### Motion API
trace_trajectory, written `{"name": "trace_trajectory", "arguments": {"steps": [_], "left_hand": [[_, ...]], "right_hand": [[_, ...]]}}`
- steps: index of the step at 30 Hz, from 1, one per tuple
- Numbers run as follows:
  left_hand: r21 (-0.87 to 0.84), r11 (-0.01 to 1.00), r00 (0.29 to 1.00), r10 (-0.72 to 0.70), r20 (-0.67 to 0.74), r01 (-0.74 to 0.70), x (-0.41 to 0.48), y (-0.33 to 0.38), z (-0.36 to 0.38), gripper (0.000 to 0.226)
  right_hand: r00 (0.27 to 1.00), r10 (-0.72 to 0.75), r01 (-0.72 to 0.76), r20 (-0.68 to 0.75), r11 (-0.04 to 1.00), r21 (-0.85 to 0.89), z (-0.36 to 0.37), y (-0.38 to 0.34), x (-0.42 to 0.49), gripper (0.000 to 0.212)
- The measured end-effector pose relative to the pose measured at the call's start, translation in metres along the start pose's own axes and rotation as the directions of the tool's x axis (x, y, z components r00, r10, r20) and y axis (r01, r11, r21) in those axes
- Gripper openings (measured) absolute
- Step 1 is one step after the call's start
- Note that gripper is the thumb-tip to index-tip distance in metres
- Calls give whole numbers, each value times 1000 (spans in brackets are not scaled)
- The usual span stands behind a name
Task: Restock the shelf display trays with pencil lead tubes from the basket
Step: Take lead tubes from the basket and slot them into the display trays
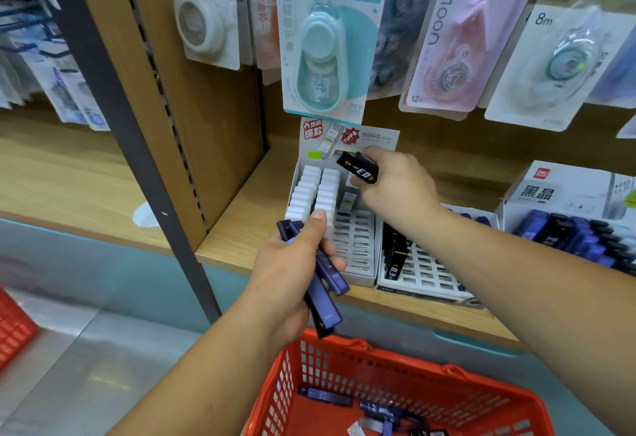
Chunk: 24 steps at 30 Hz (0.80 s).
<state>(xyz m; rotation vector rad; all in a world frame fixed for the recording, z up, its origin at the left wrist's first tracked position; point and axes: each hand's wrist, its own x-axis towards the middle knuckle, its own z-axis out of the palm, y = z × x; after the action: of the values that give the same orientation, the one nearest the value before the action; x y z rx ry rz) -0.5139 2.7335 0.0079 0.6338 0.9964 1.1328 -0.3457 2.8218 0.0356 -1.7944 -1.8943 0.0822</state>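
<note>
My left hand (292,270) grips a bundle of purple and black pencil lead tubes (321,284) in front of the shelf edge. My right hand (395,187) holds one black lead tube (358,167) over the white display tray (358,246), whose left rows hold white tubes (315,191). Beside it, a second slotted tray (430,274) holds a few black tubes (394,256) at its left. Below, the red basket (395,360) contains several loose purple tubes (325,396).
A third tray (581,236) with dark blue and black tubes stands at the right on the wooden shelf (241,229). Correction tape packs (323,39) hang above. A dark upright post (137,146) divides the shelving. Another red basket (13,325) shows at the far left.
</note>
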Motion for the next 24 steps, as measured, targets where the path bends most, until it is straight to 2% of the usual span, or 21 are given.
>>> {"name": "trace_trajectory", "arguments": {"steps": [3,5,8,11,12,14,17,20,24], "left_hand": [[-22,1000,1000,0,-4,0,0,1,0,28],[-18,1000,1000,4,-3,-4,-2,0,2,29],[-21,1000,1000,7,2,-7,-6,1,5,31],[-37,999,999,27,-18,-27,-9,3,9,30],[-54,998,999,34,-22,-35,-10,5,11,30],[-89,994,998,56,-32,-58,-12,8,19,30],[-120,990,995,70,-65,-78,-18,8,36,33],[-98,994,999,38,-34,-41,-23,1,56,40],[52,988,989,146,-11,-146,-23,-16,74,30]], "right_hand": [[999,-49,50,17,990,-129,1,-1,-3,22],[996,-7,20,94,990,-138,-2,0,-2,23],[972,76,-99,222,990,96,-11,0,0,9],[980,99,-144,172,951,274,-25,-5,-8,10],[975,120,-181,187,916,357,-35,-11,-17,12],[923,144,-312,356,823,475,-57,-19,-42,19],[794,122,-472,595,741,478,-84,-26,-88,26],[757,142,-549,638,668,503,-93,-18,-118,27],[751,273,-639,601,533,555,-100,9,-132,28]]}}
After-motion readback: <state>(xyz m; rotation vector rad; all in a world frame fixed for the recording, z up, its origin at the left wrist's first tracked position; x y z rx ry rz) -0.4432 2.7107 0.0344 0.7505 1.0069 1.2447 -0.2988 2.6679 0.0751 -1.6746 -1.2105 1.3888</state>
